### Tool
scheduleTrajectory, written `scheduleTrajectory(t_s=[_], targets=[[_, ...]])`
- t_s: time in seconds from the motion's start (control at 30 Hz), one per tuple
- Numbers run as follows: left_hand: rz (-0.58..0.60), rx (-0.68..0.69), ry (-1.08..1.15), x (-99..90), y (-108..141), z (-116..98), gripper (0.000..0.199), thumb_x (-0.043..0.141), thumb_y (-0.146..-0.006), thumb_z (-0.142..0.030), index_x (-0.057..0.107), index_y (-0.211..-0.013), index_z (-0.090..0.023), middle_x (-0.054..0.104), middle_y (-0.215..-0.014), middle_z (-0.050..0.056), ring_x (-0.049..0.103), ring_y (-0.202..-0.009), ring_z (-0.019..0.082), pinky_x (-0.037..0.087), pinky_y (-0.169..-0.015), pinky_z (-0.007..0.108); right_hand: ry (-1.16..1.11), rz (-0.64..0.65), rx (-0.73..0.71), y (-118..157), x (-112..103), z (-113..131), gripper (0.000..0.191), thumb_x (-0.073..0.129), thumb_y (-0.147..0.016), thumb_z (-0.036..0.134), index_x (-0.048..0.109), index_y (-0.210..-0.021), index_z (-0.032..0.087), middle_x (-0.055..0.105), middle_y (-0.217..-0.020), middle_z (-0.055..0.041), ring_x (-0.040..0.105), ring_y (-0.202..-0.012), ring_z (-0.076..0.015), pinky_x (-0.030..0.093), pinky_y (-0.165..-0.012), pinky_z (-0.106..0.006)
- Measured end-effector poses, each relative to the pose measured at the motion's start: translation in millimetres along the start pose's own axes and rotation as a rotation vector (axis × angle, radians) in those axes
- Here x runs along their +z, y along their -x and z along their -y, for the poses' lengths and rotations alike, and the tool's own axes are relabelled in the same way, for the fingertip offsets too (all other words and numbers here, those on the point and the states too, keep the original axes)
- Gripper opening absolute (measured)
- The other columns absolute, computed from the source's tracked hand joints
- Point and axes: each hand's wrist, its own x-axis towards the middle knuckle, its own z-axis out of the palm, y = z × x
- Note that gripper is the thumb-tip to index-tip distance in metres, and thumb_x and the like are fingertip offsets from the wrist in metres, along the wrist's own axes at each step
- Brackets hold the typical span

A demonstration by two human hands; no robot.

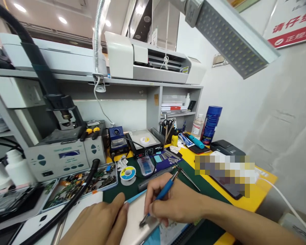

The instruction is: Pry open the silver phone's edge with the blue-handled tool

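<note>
right hand point(173, 200) clamped on blue tool point(165, 190) | left hand point(102, 221) flat on device point(136, 217) | solder spool point(128, 174) beyond

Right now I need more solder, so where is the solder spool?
In the head view the solder spool lies on the green mat, left of centre, between the parts tray and the clear plastic bag, beyond the left hand.

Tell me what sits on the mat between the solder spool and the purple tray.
In the head view, a clear plastic packet with blue contents lies between the solder spool and the purple tray, on the green mat.
</note>
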Motion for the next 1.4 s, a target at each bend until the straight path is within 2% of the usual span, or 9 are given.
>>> scheduleTrajectory(t_s=[0.13, 0.53, 0.83, 1.4], targets=[[0.001, -0.020, 0.020, -9.8, 7, -10, 0.039, 0.020, -0.103, -0.030, 0.057, -0.090, -0.026, 0.071, -0.077, 0.004, 0.070, -0.071, 0.023, 0.039, -0.063, 0.031, 0.016, 0.003, -0.003, 0, 1, 3, 0.011, 0.061, -0.069, 0.014, 0.068, -0.077, 0.012, 0.059, -0.056, 0.0038, 0.052, -0.043, -0.0071, 0.045, -0.043, -0.017], [0.039, -0.006, 0.018, -14.8, 8, -11, 0.036, 0.022, -0.103, -0.030, 0.054, -0.089, -0.025, 0.069, -0.078, 0.004, 0.066, -0.069, 0.022, 0.038, -0.061, 0.031, 0.030, -0.018, 0.024, 0, 2, 5, 0.009, 0.059, -0.069, 0.016, 0.067, -0.074, 0.013, 0.057, -0.051, 0.0048, 0.050, -0.042, -0.0076, 0.041, -0.041, -0.017], [0.053, 0.024, -0.030, -13.5, 7, -10, 0.040, 0.020, -0.103, -0.030, 0.058, -0.091, -0.026, 0.071, -0.081, 0.005, 0.067, -0.073, 0.024, 0.035, -0.061, 0.032, 0.025, -0.035, 0.034, 0, 4, 5, 0.010, 0.059, -0.068, 0.016, 0.066, -0.075, 0.013, 0.058, -0.052, 0.0045, 0.050, -0.042, -0.0074, 0.042, -0.042, -0.017], [0.002, 0.003, 0.042, -13.4, 7, -8, 0.036, 0.022, -0.104, -0.032, 0.054, -0.087, -0.026, 0.069, -0.075, 0.003, 0.066, -0.068, 0.022, 0.034, -0.060, 0.031, 0.027, -0.062, 0.060, -1, 6, 5, 0.008, 0.060, -0.068, 0.017, 0.064, -0.074, 0.014, 0.059, -0.051, 0.0034, 0.050, -0.040, -0.0076, 0.041, -0.040, -0.017]])
